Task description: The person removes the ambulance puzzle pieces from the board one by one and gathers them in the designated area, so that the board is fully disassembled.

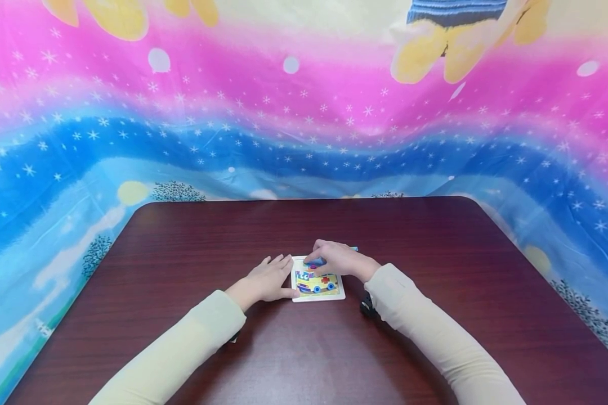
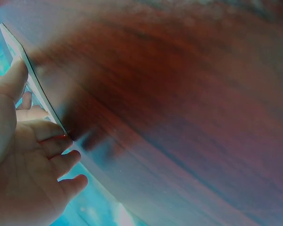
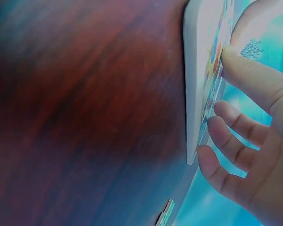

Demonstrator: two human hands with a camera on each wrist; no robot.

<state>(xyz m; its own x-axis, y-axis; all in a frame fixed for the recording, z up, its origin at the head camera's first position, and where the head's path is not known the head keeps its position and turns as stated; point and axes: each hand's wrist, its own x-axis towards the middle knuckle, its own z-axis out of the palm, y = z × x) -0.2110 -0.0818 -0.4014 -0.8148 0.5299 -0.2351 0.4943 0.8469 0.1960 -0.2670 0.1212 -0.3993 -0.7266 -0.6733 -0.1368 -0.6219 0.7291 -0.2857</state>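
Note:
A small white-framed picture puzzle board (image 1: 318,298) with a yellow ambulance on it lies flat on the table. My left hand (image 1: 269,279) rests against the board's left edge, fingers fairly straight and spread. Its thumb touches the frame near the front corner, as the left wrist view shows the board (image 2: 37,87) beside the thumb. Over the board's upper part is my right hand (image 1: 343,260), its thumb and index finger around a blue puzzle piece (image 1: 315,262). In the right wrist view the other fingers of the right hand (image 3: 259,141) curve loosely beside the board (image 3: 192,94).
Past the right hand lies a loose light-blue puzzle piece (image 1: 354,248), partly hidden. The dark red-brown wooden table (image 1: 192,236) has rounded far corners. A patterned pink and blue cloth (image 1: 304,129) hangs behind and around it.

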